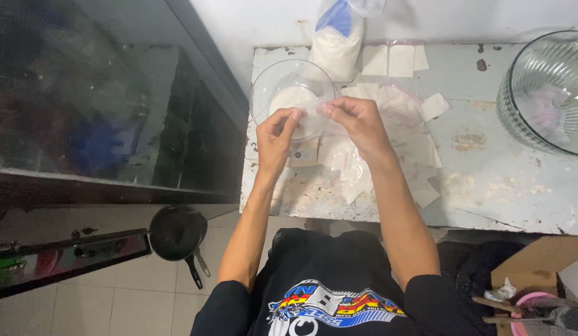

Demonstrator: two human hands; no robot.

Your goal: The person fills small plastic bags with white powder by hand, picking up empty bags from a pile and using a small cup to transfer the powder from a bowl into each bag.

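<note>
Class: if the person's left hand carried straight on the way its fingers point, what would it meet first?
Probably the clear glass bowl of white powder, just beyond the left hand; depth is uncertain.

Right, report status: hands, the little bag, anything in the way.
Left hand and right hand pinch a small clear bag between fingertips. Held over the glass bowl of white powder. Loose small bags strewn beneath; nothing blocking.

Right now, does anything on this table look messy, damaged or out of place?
Yes. The table has chipped, peeling paint with rusty patches. Small clear bags lie scattered and overlapping rather than stacked. Both hands, left hand and right hand, pinch one small bag over a glass bowl of white powder. No spill is plainly visible.
</note>
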